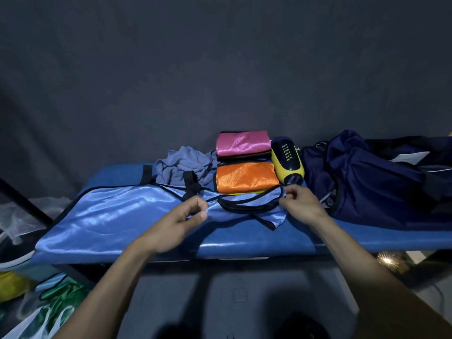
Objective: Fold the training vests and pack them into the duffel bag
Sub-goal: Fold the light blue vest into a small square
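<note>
From the head view, your light blue vest (117,214) lies spread flat along the blue tabletop (305,243), its body stretching toward 9 o'clock from your hands and its black-trimmed neck end between them. Your left hand (176,226) has its grip nearly closed, thumb and forefinger pinching a fold of the vest's fabric beside the neckline. Your right hand (300,206), at 3 o'clock from the left, pinches the vest's shoulder edge with its fingertips drawn together; the loose strap end hangs just below that grip at 7 o'clock. At 12 o'clock from your hands sit a folded orange vest (245,177) and, behind it, a folded pink vest (241,144), with a crumpled grey cloth (181,167) at 10 o'clock. A yellow and black bottle (287,162) lies just beside the orange vest. The navy duffel bag (371,177) slumps at 2 o'clock, near your right hand.
</note>
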`<control>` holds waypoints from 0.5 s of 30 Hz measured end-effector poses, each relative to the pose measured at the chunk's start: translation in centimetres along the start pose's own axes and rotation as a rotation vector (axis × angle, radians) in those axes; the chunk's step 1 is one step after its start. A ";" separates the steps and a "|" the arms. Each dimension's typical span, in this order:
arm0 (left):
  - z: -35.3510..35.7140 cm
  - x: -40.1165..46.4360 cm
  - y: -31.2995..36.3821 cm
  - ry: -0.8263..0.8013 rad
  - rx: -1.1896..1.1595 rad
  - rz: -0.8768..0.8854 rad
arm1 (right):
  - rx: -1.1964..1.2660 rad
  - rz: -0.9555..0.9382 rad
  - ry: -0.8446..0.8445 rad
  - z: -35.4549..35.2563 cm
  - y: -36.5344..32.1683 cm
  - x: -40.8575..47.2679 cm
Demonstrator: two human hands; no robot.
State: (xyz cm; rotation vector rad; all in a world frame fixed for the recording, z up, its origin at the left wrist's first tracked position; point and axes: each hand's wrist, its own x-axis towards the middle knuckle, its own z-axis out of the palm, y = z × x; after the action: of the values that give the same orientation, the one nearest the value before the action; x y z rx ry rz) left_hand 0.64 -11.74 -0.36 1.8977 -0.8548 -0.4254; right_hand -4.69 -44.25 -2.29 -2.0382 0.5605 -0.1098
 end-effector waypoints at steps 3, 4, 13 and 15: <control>-0.3 0.1 0.0 0.026 -0.028 0.015 | 0.032 -0.062 -0.082 -0.9 -0.2 0.1; -0.4 0.1 0.0 0.034 -0.037 0.013 | -0.009 -0.099 -0.102 -1.1 0.0 0.2; -0.7 0.3 0.6 0.084 -0.073 0.018 | -0.161 -0.296 -0.394 -3.0 0.4 -0.6; -0.6 0.5 1.0 0.114 -0.087 0.020 | -0.239 -0.300 -0.450 -2.9 0.6 -1.1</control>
State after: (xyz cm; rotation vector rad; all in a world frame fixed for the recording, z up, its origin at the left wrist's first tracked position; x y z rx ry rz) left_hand 0.95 -12.00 0.87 1.8136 -0.7675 -0.3332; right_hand -6.79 -46.36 -1.11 -2.2734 -0.0171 0.2452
